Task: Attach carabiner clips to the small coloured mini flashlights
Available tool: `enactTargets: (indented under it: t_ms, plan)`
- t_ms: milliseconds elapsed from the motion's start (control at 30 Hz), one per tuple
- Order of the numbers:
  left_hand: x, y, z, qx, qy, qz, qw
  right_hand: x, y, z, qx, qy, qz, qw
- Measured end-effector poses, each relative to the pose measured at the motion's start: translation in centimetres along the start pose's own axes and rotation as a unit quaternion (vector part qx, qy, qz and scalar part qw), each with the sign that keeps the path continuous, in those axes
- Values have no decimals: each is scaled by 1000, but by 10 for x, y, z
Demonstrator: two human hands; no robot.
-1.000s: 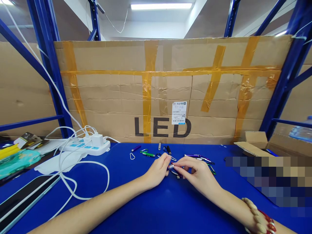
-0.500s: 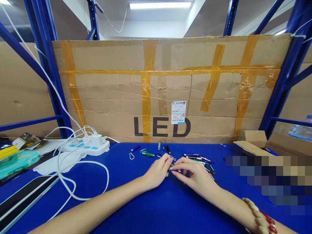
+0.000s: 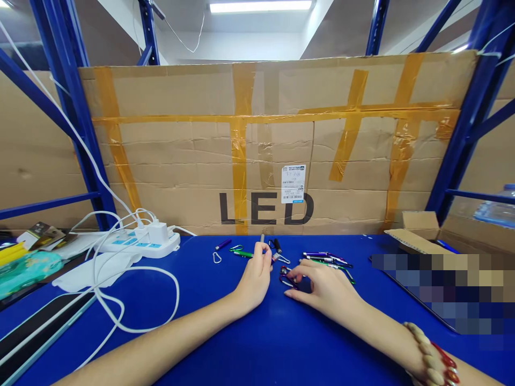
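My left hand (image 3: 257, 276) is closed, with a small red and silver piece showing at its fingertips, too small to name. My right hand (image 3: 322, 281) pinches a small dark ring-like clip (image 3: 288, 282) just above the blue table. Behind the hands lie a green pen-like piece (image 3: 242, 254), a purple one (image 3: 222, 245), a black one (image 3: 277, 246) and a silver carabiner (image 3: 217, 258). A pile of purple, black and green pen-like pieces (image 3: 328, 259) rests beyond my right hand.
A white power strip (image 3: 139, 244) with looping cables (image 3: 177, 289) lies on the left of the blue table (image 3: 225, 354). An open cardboard box (image 3: 420, 221) stands at the right. A large cardboard sheet (image 3: 193, 161) forms the back.
My hands have moved apart. The left has gone left and slightly up with the small red and silver piece, while the right stays near its place with the dark clip.
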State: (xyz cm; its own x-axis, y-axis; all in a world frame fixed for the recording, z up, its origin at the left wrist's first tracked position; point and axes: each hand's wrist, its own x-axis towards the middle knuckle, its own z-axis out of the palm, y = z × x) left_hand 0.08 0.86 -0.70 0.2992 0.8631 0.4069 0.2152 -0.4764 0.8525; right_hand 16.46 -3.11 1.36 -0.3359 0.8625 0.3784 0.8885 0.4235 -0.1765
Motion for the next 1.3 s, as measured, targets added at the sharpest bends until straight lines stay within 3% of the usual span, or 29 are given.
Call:
enactTargets:
  t_ms: [333,500,667,967,1300]
  plan:
    - [2,-1,-3,66,-22,54,996,0,1,4,45,-34,22,998]
    - [3,1,-4,66,-26,83,994,1,9,7,31,-13,-6,999]
    - [4,5,-2,27,-43,67,996,1,11,6,22,-19,-24,999]
    - [3,2,-1,46,-49,68,995,0,8,5,37,-40,-58,997]
    - [-1,-5,1,159,-77,119,977,0,9,6,57,-64,6,996]
